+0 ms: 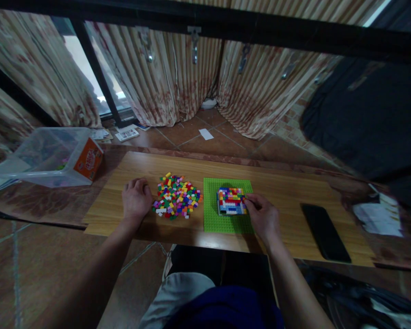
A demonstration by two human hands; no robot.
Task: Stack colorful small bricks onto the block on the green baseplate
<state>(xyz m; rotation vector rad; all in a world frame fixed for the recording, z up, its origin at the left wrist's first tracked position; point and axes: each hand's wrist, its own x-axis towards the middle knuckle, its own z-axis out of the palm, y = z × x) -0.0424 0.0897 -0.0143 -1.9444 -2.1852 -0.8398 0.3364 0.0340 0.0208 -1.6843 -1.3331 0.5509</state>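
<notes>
A green baseplate [212, 214] lies on the wooden table [281, 196] with a small block of many-coloured bricks [230, 200] built on it. My right hand [262, 215] rests at the block's right edge, fingertips touching it. To the left of the plate is a loose pile of coloured bricks [176, 195]. My left hand [136, 198] lies on the table just left of that pile, fingers curled, holding nothing that I can see.
A black phone [325, 232] lies flat at the table's right. A clear plastic box [48, 155] with an orange label stands at the far left. Papers [378, 218] sit at the right end. Curtains and a tiled floor are behind.
</notes>
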